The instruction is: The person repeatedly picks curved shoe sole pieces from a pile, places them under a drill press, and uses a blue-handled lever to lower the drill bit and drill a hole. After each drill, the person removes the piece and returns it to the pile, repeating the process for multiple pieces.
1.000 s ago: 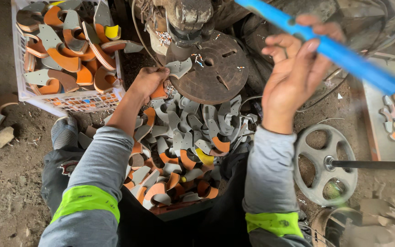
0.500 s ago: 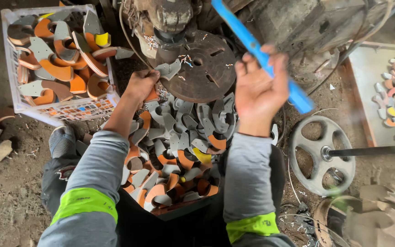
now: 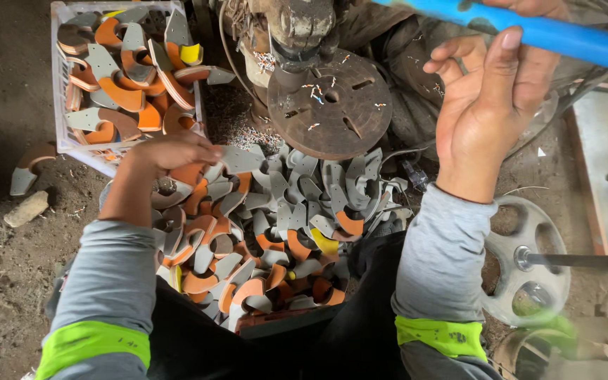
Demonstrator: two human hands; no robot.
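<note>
Round machine disc (image 3: pixel 330 105): rusty, rough metal. Curved cut pieces (image 3: pixel 262 232): matt grey and orange sheet. Crate (image 3: pixel 61 84): white plastic mesh. Lever handle (image 3: pixel 564 35): smooth blue plastic. Sleeves (image 3: pixel 107 274): grey cloth.

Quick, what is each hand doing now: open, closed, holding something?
Left hand: closed on a grey curved piece over the pile.
Right hand: raised at the blue handle, fingers loose; firm grip cannot be told.
</note>
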